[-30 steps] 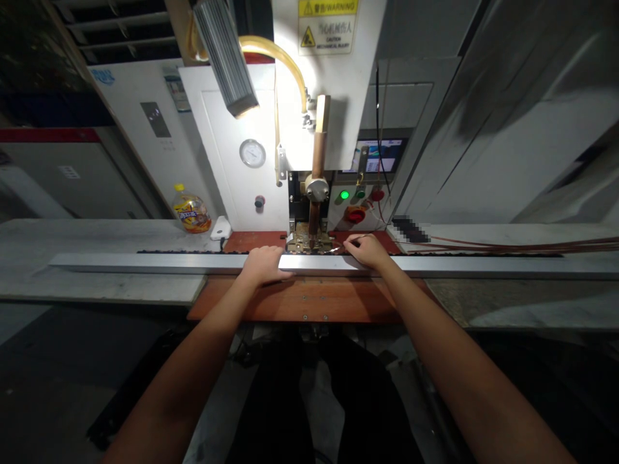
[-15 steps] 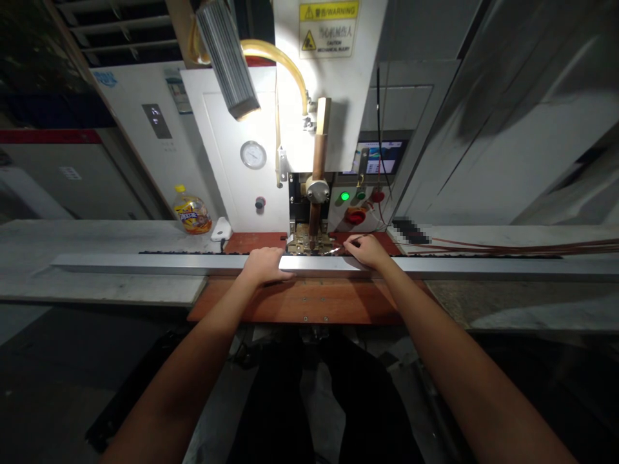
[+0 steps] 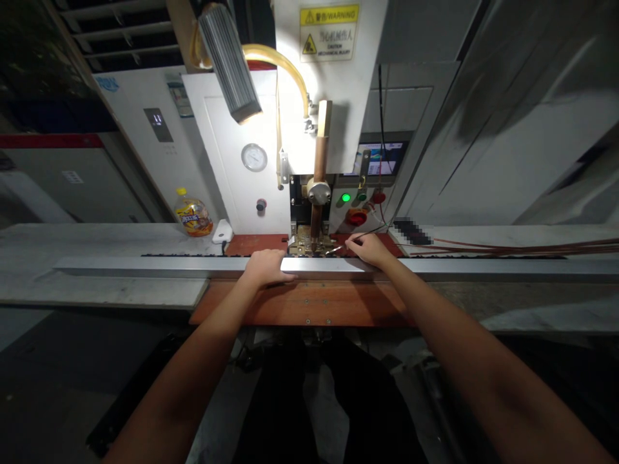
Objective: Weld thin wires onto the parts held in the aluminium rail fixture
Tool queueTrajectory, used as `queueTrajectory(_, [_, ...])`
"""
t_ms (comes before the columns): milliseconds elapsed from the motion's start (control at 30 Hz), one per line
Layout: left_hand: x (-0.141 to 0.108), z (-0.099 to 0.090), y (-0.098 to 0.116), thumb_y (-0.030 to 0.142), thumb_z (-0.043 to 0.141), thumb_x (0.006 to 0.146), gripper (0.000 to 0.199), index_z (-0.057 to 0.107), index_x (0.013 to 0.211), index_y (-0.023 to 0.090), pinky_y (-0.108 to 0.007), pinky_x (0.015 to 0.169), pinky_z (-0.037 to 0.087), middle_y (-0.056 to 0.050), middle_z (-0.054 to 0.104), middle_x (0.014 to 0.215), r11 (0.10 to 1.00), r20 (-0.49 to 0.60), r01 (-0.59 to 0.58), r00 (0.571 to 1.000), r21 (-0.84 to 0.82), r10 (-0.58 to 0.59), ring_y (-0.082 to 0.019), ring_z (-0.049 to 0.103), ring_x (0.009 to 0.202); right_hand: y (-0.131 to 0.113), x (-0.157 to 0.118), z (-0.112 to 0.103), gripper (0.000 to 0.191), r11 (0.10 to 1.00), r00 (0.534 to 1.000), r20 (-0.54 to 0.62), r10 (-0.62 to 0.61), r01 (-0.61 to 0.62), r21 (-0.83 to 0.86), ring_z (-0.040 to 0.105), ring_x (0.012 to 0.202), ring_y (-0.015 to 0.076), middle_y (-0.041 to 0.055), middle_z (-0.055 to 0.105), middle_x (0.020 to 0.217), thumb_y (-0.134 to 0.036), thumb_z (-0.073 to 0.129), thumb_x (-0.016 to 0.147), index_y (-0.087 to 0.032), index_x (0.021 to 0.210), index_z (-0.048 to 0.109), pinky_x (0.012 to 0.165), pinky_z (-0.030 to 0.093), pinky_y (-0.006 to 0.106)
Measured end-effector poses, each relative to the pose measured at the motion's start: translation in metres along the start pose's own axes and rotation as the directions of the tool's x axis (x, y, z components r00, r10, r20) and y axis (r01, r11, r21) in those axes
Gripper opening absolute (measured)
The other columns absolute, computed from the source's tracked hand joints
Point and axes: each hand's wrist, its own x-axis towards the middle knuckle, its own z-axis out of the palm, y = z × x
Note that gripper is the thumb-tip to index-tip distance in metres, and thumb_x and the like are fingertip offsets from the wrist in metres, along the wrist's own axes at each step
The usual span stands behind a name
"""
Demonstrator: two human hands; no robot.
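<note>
A long silver metal bar (image 3: 319,266) lies crosswise in front of a machine. My left hand (image 3: 265,265) grips it left of the middle, fingers over the top and thumb along its front. My right hand (image 3: 370,249) is closed in a pinch just behind the bar's upper edge. Its fingers hold a slender tool with a shiny tip (image 3: 333,250); its exact kind is too small to make out. That tip points left, close to the lower end of the machine's copper rod (image 3: 315,222). A dark toothed strip (image 3: 193,255) shows along the bar's back edge.
The white machine (image 3: 236,187) carries a gauge, buttons and a screen. A bottle of orange liquid (image 3: 195,216) and a small white device (image 3: 222,231) stand at left. Reddish-brown cables (image 3: 507,246) run off right. A red-brown board (image 3: 280,303) lies in front of the bar.
The whole view has shifted very slightly downward. Both hands keep the same places, the left on the bar and the right near the rod's lower end.
</note>
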Motion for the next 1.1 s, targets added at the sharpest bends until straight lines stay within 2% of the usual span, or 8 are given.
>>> queueTrajectory(267, [0.000,0.000,0.001,0.077,0.059,0.070,0.066,0.065,0.106,0.021,-0.040,0.081,0.051,-0.013,0.073,0.113,1.000,-0.009,-0.003,1.000,0.006,0.003,-0.035,0.068,0.102,-0.006,0.003,-0.001,0.027,0.999,0.999,0.004,0.035,-0.035,0.003,0.063,0.064,0.0196,0.0051,0.072,0.068,-0.035,0.054,0.084,-0.018,0.071,0.072,0.065,0.046,0.028])
queueTrajectory(600, [-0.001,0.000,0.000,0.076,0.060,0.071,0.065,0.065,0.107,0.022,-0.039,0.082,0.050,-0.012,0.073,0.112,1.000,-0.003,0.006,1.000,-0.015,-0.006,-0.033,0.068,0.100,-0.021,0.011,0.010,0.022,0.999,1.000,0.015,-0.008,0.009,-0.049,0.069,0.081,0.0226,0.0086,0.078,0.086,-0.028,0.056,0.084,-0.018,0.074,0.073,0.079,0.048,0.029])
queueTrajectory(833, [-0.002,0.001,0.001,0.075,0.061,0.071,0.063,0.065,0.104,0.022,-0.038,0.080,0.050,-0.011,0.073,0.110,1.000,-0.027,-0.009,1.000,0.001,0.009,-0.032,0.068,0.100,-0.021,0.015,0.019,0.027,0.995,0.998,0.062,-0.030,0.036,-0.097,0.067,0.074,0.0215,0.0086,0.076,0.079,-0.029,0.053,0.085,-0.018,0.068,0.070,0.074,0.047,0.029])
queueTrajectory(1100, [-0.001,0.003,0.000,0.076,0.061,0.070,0.064,0.065,0.106,0.022,-0.040,0.080,0.051,-0.011,0.073,0.111,1.000,-0.035,-0.009,0.999,-0.004,0.009,-0.033,0.068,0.100,-0.023,0.015,0.027,0.025,0.991,0.994,0.078,-0.071,0.079,-0.106,0.069,0.077,0.0212,0.0074,0.077,0.082,-0.028,0.053,0.086,-0.019,0.073,0.072,0.073,0.048,0.027])
